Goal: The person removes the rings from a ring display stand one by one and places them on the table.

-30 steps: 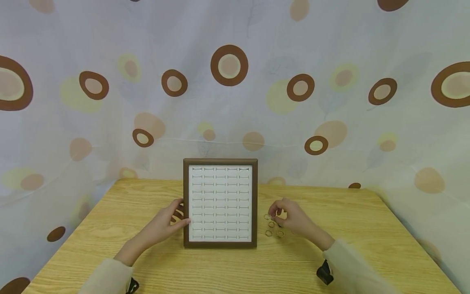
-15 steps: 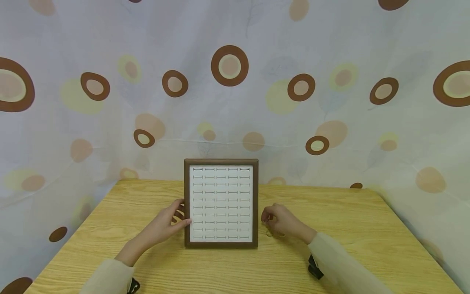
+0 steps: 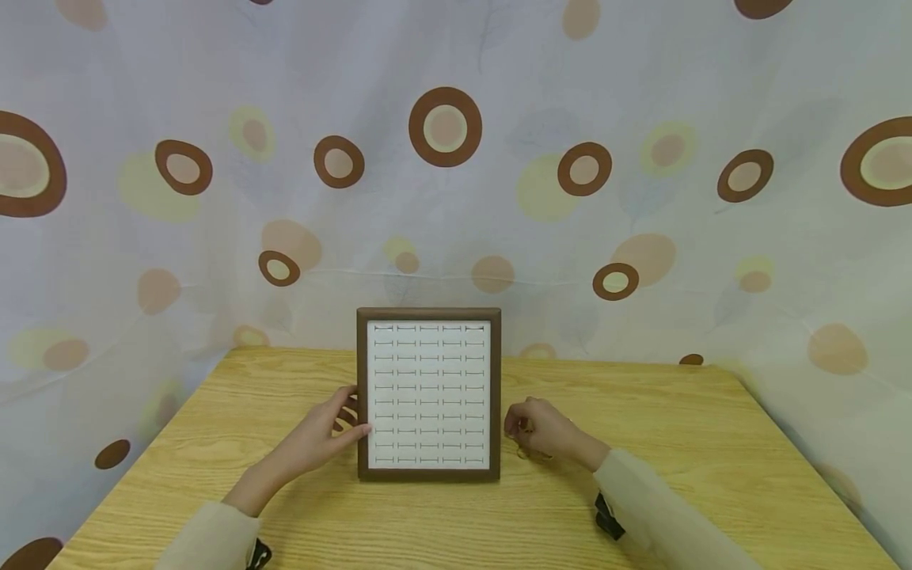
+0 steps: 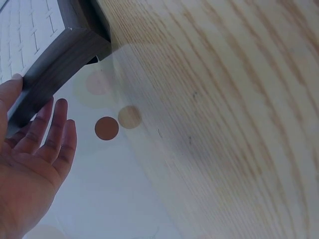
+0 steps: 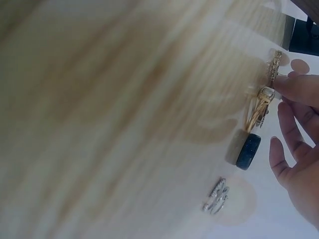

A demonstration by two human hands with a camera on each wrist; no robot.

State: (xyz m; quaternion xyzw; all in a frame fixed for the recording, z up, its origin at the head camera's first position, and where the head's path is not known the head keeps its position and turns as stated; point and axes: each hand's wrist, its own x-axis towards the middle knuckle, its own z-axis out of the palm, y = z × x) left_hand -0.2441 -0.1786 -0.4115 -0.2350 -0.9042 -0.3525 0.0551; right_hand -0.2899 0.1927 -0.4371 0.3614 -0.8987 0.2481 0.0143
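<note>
Left hand (image 3: 324, 431) rests at nine o'clock of the brown-framed ring tray (image 3: 428, 394), fingers straight, thumb on the frame's edge. Over at the tray's three o'clock, the right hand (image 3: 543, 431) has its grip curled, fingertips (image 5: 294, 87) pinching a gold ring (image 5: 261, 102) down on the counter (image 3: 712, 443). A dark ring (image 5: 245, 148) and a silver ring (image 5: 216, 195) lie just beside it.
</note>
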